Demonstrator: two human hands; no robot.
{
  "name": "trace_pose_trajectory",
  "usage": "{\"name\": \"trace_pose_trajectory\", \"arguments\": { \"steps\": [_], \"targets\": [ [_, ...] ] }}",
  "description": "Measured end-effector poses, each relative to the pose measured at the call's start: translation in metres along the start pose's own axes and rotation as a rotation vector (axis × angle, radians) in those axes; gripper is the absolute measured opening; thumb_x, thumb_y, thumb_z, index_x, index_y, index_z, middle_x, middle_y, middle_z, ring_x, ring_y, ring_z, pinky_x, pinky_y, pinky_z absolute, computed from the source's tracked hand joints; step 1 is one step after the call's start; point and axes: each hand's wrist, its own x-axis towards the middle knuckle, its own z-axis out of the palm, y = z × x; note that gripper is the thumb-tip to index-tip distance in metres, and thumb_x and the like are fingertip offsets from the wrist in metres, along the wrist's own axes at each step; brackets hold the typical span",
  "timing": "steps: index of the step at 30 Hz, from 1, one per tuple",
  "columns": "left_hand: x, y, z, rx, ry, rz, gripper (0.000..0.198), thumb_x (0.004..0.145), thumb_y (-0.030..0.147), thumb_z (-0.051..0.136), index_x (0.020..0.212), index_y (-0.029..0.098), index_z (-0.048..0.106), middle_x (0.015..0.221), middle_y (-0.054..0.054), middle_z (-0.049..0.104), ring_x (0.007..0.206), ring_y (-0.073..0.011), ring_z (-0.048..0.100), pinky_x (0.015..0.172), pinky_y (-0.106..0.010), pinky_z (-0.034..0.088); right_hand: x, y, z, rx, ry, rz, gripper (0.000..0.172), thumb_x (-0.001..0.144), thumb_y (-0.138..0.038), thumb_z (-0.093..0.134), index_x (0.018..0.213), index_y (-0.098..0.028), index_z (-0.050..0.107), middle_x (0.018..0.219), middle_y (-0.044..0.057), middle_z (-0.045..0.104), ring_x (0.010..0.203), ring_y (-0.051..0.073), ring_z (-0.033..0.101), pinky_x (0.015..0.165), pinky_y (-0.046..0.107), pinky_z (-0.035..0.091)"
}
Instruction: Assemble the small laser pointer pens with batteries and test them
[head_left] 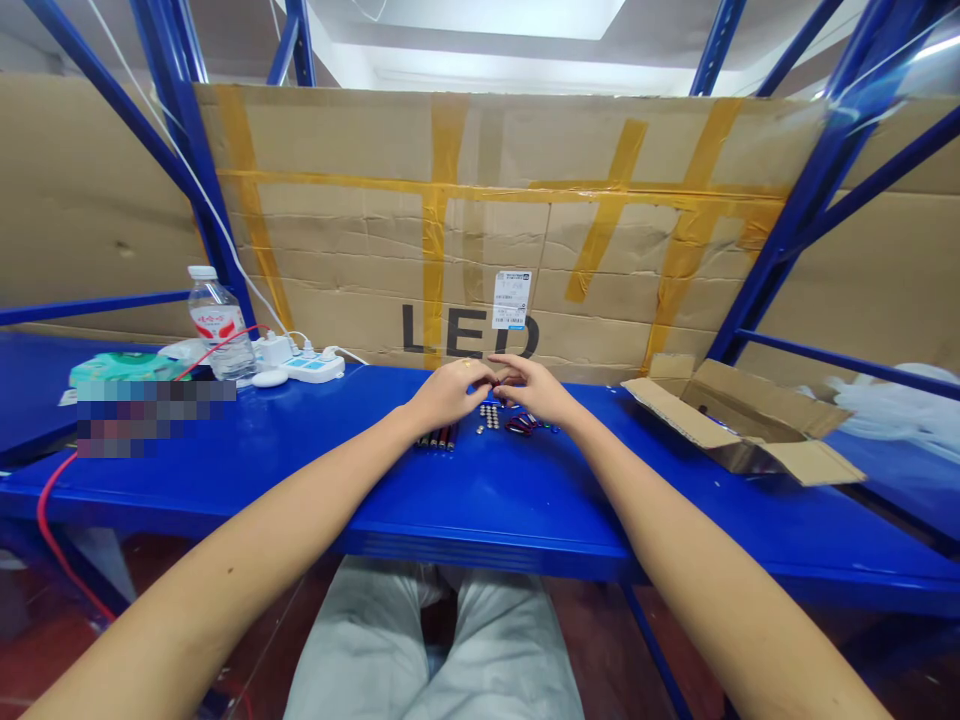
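Fingertips of the left hand [448, 392] and the right hand [537, 390] are meeting above the blue metal shelf [300, 455], both pinching together on something too small to tell. A cluster of small silver cylindrical pieces [489, 417] is lying just beneath, between them; a row of short dark rods [437, 439], long axes pointing away, is sitting nearer the left hand, a tangle of red wires [525, 425] nearer the right

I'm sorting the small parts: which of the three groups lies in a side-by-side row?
The dark cylinders by the left hand; the silvery bits form a cluster, the red wires a tangle.
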Motion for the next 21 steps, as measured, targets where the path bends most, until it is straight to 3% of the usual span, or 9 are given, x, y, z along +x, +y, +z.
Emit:
{"name": "trace_pose_trajectory", "arguments": {
  "steps": [7, 14, 21],
  "targets": [
    [-0.001, -0.005, -0.003, 0.006, -0.085, -0.071, 0.019, 0.086, 0.019, 0.052, 0.097, 0.018, 0.067, 0.092, -0.005, 0.071, 0.083, -0.0172, 0.063, 0.076, -0.03, 0.047, 0.001, 0.001, -0.007, -0.113, 0.036, -0.093, 0.035, 0.07, -0.011, 0.058, 0.104, -0.014, 0.066, 0.096, 0.007, 0.07, 0.09, 0.018, 0.064, 0.086, 0.034, 0.051],
    [-0.003, -0.012, -0.003, 0.109, -0.464, 0.055, 0.021, 0.08, 0.015, 0.055, 0.086, 0.021, 0.074, 0.087, -0.004, 0.072, 0.087, -0.0207, 0.06, 0.08, -0.032, 0.042, 0.001, 0.002, -0.01, -0.114, 0.058, -0.047, 0.032, 0.069, -0.008, 0.057, 0.1, -0.014, 0.065, 0.093, 0.009, 0.073, 0.09, 0.019, 0.067, 0.085, 0.034, 0.052],
    [-0.003, -0.008, -0.002, 0.124, -0.575, 0.077, 0.024, 0.081, 0.013, 0.057, 0.089, 0.025, 0.076, 0.091, -0.002, 0.073, 0.088, -0.0199, 0.057, 0.078, -0.03, 0.039, 0.002, 0.005, -0.008, -0.124, 0.057, -0.058, 0.03, 0.068, -0.005, 0.056, 0.095, -0.015, 0.066, 0.09, 0.008, 0.074, 0.089, 0.019, 0.068, 0.082, 0.032, 0.052]
  ]
}}
